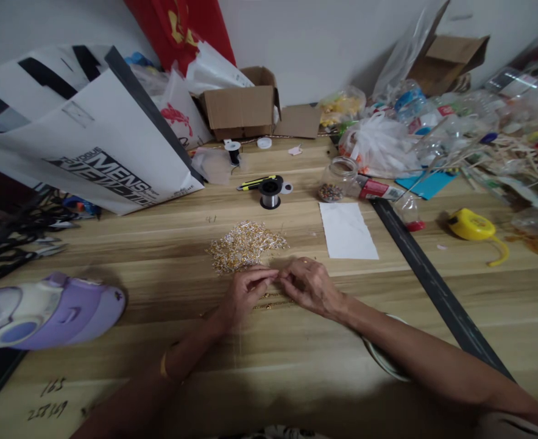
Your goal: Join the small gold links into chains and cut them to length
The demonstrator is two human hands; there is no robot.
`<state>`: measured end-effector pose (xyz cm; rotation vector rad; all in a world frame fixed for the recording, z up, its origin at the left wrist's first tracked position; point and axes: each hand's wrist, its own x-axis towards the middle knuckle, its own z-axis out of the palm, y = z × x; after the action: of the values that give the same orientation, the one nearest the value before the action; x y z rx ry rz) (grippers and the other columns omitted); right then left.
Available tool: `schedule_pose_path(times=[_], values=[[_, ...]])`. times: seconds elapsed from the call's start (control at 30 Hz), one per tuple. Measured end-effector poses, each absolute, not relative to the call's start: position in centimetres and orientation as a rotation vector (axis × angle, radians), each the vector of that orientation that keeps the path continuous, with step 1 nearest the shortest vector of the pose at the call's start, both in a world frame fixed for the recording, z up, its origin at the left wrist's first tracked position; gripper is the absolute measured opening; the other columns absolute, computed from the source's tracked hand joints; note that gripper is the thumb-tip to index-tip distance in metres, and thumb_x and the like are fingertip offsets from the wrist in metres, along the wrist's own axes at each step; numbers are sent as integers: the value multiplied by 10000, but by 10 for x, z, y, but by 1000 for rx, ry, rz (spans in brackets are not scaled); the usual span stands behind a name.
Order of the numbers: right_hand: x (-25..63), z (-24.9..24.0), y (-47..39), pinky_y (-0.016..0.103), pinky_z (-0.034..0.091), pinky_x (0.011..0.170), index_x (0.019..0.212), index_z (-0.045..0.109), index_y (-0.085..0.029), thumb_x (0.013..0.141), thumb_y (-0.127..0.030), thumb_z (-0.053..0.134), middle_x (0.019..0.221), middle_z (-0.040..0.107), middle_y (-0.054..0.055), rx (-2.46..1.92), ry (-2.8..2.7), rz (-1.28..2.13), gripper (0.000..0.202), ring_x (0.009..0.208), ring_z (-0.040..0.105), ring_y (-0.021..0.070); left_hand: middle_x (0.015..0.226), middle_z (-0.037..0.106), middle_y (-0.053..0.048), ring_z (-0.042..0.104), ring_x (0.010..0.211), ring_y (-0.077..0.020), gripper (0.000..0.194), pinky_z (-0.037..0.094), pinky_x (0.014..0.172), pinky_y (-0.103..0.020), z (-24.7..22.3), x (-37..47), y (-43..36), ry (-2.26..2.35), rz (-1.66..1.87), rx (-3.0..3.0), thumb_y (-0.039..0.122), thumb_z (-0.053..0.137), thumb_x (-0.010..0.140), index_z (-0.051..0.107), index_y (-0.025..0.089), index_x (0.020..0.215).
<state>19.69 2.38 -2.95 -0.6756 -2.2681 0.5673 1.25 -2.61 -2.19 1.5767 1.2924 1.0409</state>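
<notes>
My left hand and my right hand meet fingertip to fingertip over the wooden table. Both are closed in a pinch; whatever lies between the fingertips is too small to make out. Just behind my left hand spreads a pile of small gold and silver pieces. Thin beaded strands lie on the wood beneath and in front of the fingertips. A spool of silvery wire stands behind the pile, beside a yellow and black cutter.
A white paper, a jar of beads and a yellow tape measure lie right. A purple and white iron, scissors and a large paper bag are left. Cardboard boxes stand behind.
</notes>
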Motion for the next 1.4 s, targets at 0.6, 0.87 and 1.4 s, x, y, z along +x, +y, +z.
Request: schedule_pose_path(times=[0.6, 0.87, 1.4], values=[[197, -31, 24, 259, 387, 617, 782, 561, -173, 850, -175, 501, 661, 592, 18, -679, -2280, 556, 91, 620, 516, 140, 943, 710, -95, 642, 890, -196, 234, 503, 801, -293, -20, 14, -27, 1316, 1041, 1583, 200, 546, 818, 730, 149, 952], [197, -30, 24, 259, 388, 612, 782, 557, -172, 853, -179, 504, 658, 592, 20, -674, -2277, 554, 89, 620, 522, 140, 929, 714, -88, 645, 873, -193, 229, 505, 793, -291, -23, 14, -27, 1310, 1056, 1600, 204, 547, 815, 736, 162, 936], [197, -29, 23, 256, 392, 618, 785, 567, -170, 845, -167, 502, 655, 591, 17, -673, -2277, 593, 89, 616, 514, 133, 930, 707, -98, 639, 876, -195, 230, 498, 795, -294, -22, 13, -26, 1294, 1053, 1574, 214, 548, 823, 732, 150, 946]])
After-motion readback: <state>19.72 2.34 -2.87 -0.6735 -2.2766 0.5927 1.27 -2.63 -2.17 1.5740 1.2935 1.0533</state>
